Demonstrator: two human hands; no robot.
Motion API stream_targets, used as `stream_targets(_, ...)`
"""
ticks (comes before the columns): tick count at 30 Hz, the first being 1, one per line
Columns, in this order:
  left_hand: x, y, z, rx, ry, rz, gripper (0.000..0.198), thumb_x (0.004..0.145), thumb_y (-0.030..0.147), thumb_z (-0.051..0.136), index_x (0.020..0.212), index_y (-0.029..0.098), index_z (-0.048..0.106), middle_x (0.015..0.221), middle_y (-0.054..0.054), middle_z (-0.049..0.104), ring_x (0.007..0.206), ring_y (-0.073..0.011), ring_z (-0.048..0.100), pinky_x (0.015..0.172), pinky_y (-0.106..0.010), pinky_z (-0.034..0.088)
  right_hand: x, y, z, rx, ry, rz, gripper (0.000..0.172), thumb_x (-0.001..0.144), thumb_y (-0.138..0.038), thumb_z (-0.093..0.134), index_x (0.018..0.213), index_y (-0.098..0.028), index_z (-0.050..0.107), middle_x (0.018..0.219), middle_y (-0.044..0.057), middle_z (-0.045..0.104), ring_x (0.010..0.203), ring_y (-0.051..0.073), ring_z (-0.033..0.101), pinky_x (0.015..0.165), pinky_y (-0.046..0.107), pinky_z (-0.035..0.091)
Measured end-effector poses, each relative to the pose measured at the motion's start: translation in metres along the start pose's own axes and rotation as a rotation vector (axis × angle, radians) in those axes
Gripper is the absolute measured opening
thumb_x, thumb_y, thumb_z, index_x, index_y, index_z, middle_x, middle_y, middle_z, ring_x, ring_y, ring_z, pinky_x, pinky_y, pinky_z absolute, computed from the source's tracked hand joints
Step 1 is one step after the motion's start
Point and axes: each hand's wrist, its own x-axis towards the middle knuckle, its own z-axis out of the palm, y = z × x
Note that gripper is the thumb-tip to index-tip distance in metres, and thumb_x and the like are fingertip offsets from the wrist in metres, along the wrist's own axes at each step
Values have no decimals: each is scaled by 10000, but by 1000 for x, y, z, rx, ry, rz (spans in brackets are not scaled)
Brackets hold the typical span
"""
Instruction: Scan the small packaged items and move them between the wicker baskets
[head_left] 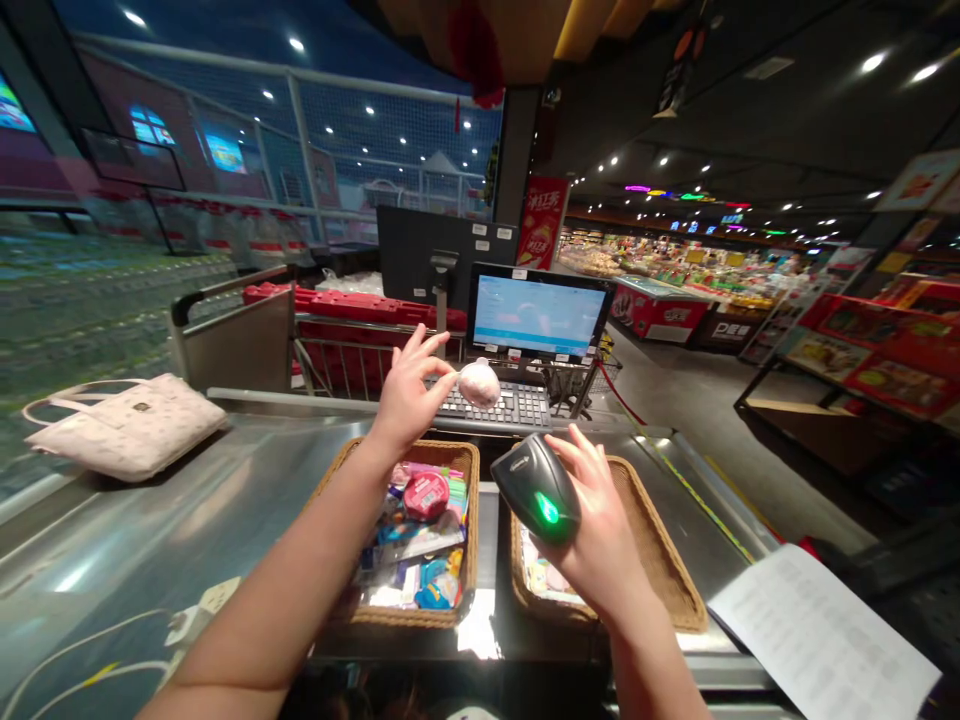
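Between the thumb and fingertip of my left hand (412,390) hangs a small round pale-pink item (478,384), held by its edge in front of the keyboard (525,404). Its exact kind does not show. My right hand (600,520) is wrapped round a black barcode scanner (536,485) with a green light glowing on top. Below my left wrist, a wicker basket (474,520) holds several small packaged goods, including a round red pack (426,494). A second wicker basket (667,540) lies under my right hand, with some pale packets (544,575) partly hidden by it.
Behind the keyboard stands a lit monitor (536,315). A pale handbag (135,425) rests on the metal counter (262,470) at left. Printed paper (821,630) lies at the right edge. A white power strip (199,612) with cables sits near left. Shopping carts (345,355) stand beyond.
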Motion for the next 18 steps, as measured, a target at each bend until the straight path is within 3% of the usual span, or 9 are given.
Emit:
stream_targets(7, -6, -7, -4, -13, 0, -11, 198, 845, 312, 534, 701, 196, 605, 1378, -74, 598, 1437, -301, 353, 1166, -619, 193, 0, -4, 4, -4, -1, 1, 434, 803, -244, 602, 1232, -205, 555, 1379, 165, 512, 1440, 415, 294, 1098, 740, 264)
stream_targets(18, -32, -33, -11, 10, -103, -74, 188, 836, 307, 530, 709, 196, 613, 1373, -79, 602, 1441, -300, 345, 1159, -611, 223, 0, -4, 18, 64, -25, 19, 495, 736, -222, 640, 1225, -184, 568, 1352, 174, 539, 1425, 411, 322, 1106, 699, 291)
